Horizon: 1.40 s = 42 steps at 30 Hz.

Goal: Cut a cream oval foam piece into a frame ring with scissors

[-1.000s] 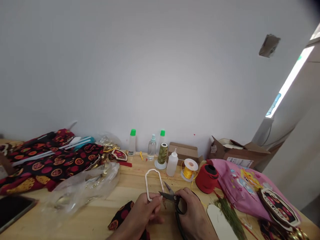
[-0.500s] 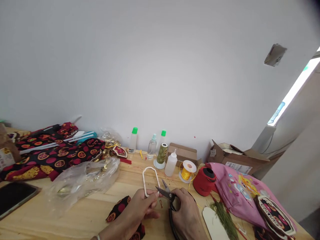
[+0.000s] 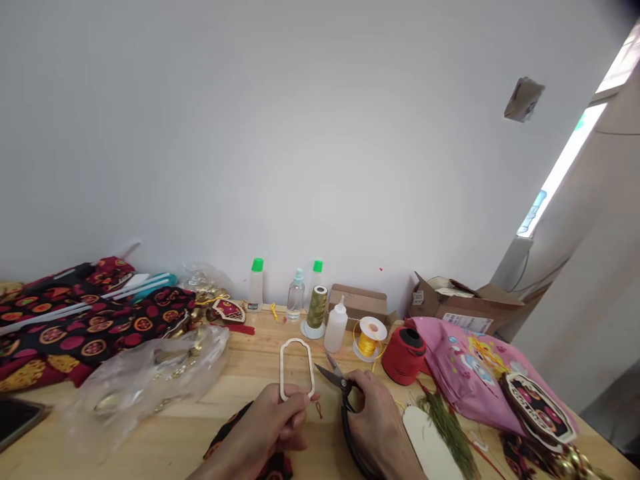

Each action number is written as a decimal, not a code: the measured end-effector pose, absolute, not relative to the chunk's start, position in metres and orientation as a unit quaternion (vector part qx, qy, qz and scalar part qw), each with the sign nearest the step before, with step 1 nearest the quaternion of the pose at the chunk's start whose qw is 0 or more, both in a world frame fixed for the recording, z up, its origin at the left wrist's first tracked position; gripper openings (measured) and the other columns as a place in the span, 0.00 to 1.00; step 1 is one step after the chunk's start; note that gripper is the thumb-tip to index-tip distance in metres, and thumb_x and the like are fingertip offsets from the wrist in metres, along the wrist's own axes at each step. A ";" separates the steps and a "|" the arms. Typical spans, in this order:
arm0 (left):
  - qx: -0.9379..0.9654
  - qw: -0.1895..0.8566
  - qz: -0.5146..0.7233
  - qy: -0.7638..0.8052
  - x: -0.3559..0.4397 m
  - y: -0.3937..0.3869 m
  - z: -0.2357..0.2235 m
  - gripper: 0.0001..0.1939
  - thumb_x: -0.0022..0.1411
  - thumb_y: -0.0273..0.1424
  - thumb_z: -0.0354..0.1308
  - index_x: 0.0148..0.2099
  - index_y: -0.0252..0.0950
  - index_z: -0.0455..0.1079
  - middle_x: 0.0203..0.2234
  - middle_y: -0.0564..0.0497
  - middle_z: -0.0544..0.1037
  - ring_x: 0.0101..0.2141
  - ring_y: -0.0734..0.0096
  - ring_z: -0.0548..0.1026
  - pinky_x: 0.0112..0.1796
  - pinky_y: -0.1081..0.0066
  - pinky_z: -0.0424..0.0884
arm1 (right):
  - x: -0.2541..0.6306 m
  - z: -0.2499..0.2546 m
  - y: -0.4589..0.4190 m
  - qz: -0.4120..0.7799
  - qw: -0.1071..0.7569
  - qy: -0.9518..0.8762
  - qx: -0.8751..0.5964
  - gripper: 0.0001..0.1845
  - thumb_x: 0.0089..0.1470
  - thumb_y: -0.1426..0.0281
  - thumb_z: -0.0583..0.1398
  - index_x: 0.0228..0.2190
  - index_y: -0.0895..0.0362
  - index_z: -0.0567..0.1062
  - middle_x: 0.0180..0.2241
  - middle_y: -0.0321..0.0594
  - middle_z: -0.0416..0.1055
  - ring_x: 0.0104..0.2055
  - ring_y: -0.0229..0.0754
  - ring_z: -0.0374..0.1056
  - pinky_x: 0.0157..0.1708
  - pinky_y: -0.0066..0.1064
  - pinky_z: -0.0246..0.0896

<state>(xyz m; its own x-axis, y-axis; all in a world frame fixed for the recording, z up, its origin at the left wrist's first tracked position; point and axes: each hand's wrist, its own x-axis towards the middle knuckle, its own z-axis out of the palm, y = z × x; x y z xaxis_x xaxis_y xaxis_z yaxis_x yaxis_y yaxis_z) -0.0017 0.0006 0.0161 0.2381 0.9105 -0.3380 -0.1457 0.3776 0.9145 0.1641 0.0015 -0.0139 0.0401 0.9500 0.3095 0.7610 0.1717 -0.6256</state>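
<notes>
Between the thumb and fingers of my left hand (image 3: 280, 423) is a thin pale frame (image 3: 282, 365) with a scalloped top, held upright by its lower end. My right hand (image 3: 375, 420) grips black-handled scissors (image 3: 334, 377), their blades parted and pointing up and left, just right of the frame and apart from it. A small reddish cord loop (image 3: 320, 409) lies between the hands. Dark patterned fabric (image 3: 225, 430) is partly hidden under my left forearm. A pale rounded board (image 3: 430, 443) lies beside my right hand.
Behind my hands stand a white squeeze bottle (image 3: 335, 330), an olive thread spool (image 3: 317, 308), a yellow cord spool (image 3: 369, 343) and a red thread cone (image 3: 404, 360). Clear plastic bags (image 3: 150, 373) lie left; a pink bag (image 3: 450, 373) and green tassel threads (image 3: 453, 433) lie right.
The scissor blades have moved away from the frame toward the right. My left hand now holds the frame more upright. The whole view has shifted slightly.
</notes>
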 end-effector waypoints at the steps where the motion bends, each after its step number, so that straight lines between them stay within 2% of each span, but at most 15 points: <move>1: 0.402 0.676 0.394 0.475 -0.002 0.002 0.015 0.10 0.44 0.36 0.56 0.19 0.35 0.64 0.10 0.63 0.53 0.13 0.84 0.46 0.20 0.75 0.65 | 0.165 -0.013 0.000 0.136 0.357 -0.679 -0.626 0.11 0.37 0.76 0.55 0.27 0.55 0.71 0.27 0.37 0.67 0.31 0.40 0.63 0.31 0.26 0.55; 6: 0.416 0.691 0.387 0.447 -0.002 0.002 0.010 0.11 0.45 0.33 0.54 0.16 0.35 0.62 0.11 0.61 0.55 0.13 0.83 0.46 0.21 0.75 0.66 | 0.164 -0.002 -0.005 0.154 0.408 -0.682 -0.587 0.10 0.41 0.73 0.56 0.30 0.56 0.70 0.24 0.36 0.66 0.24 0.37 0.60 0.25 0.26 0.55; 11: 0.419 0.717 0.354 0.431 0.000 0.001 0.005 0.07 0.42 0.28 0.52 0.15 0.34 0.62 0.10 0.61 0.54 0.13 0.83 0.46 0.17 0.75 0.65 | 0.153 0.000 -0.005 0.290 0.481 -0.651 -0.511 0.13 0.45 0.70 0.55 0.36 0.59 0.70 0.22 0.35 0.65 0.21 0.34 0.58 0.20 0.23 0.54; 14: 0.415 0.745 0.324 0.409 0.002 0.000 0.004 0.05 0.41 0.26 0.50 0.19 0.34 0.65 0.09 0.61 0.54 0.12 0.83 0.47 0.16 0.75 0.65 | 0.149 -0.001 -0.003 0.390 0.514 -0.604 -0.468 0.14 0.43 0.71 0.57 0.36 0.59 0.70 0.21 0.33 0.63 0.21 0.33 0.59 0.20 0.23 0.55; 19: 0.408 0.785 0.287 0.368 0.003 0.001 0.005 0.13 0.39 0.22 0.47 0.28 0.31 0.71 0.08 0.61 0.56 0.11 0.83 0.47 0.17 0.74 0.67 | 0.148 0.006 -0.002 0.488 0.546 -0.527 -0.431 0.15 0.36 0.70 0.62 0.32 0.59 0.70 0.16 0.28 0.59 0.17 0.31 0.57 0.17 0.22 0.55; 22: 0.369 0.791 0.309 0.377 0.002 0.000 0.009 0.13 0.38 0.21 0.49 0.29 0.31 0.70 0.08 0.60 0.58 0.12 0.82 0.50 0.17 0.73 0.67 | 0.149 0.008 -0.002 0.491 0.565 -0.490 -0.447 0.15 0.33 0.68 0.64 0.28 0.59 0.71 0.16 0.29 0.60 0.18 0.32 0.57 0.17 0.22 0.54; 27: 0.384 0.789 0.320 0.356 0.003 -0.002 0.008 0.10 0.42 0.24 0.51 0.30 0.32 0.70 0.11 0.58 0.62 0.13 0.82 0.52 0.20 0.70 0.68 | 0.151 0.004 0.001 0.489 0.581 -0.467 -0.453 0.16 0.32 0.67 0.64 0.28 0.59 0.70 0.17 0.30 0.63 0.20 0.32 0.59 0.20 0.22 0.55; 34: 0.476 0.749 0.302 0.348 0.006 0.002 -0.008 0.09 0.48 0.29 0.51 0.30 0.31 0.70 0.10 0.59 0.61 0.12 0.83 0.53 0.19 0.74 0.66 | 0.142 0.013 -0.004 0.468 0.565 -0.488 -0.472 0.11 0.34 0.67 0.62 0.22 0.58 0.67 0.14 0.26 0.56 0.15 0.29 0.52 0.14 0.21 0.49; 39: 0.500 0.730 0.302 0.355 0.008 0.001 -0.009 0.08 0.48 0.33 0.53 0.24 0.33 0.67 0.09 0.59 0.61 0.11 0.82 0.55 0.18 0.75 0.65 | 0.144 0.008 -0.005 0.408 0.525 -0.556 -0.500 0.07 0.41 0.69 0.57 0.27 0.58 0.68 0.17 0.29 0.58 0.19 0.32 0.56 0.17 0.22 0.53; 42: 0.497 0.709 0.319 0.387 0.007 0.005 -0.003 0.09 0.48 0.34 0.53 0.23 0.33 0.67 0.09 0.60 0.60 0.11 0.83 0.53 0.17 0.76 0.64 | 0.152 0.005 -0.006 0.294 0.479 -0.642 -0.522 0.10 0.44 0.69 0.56 0.32 0.58 0.68 0.21 0.32 0.61 0.21 0.34 0.57 0.21 0.24 0.53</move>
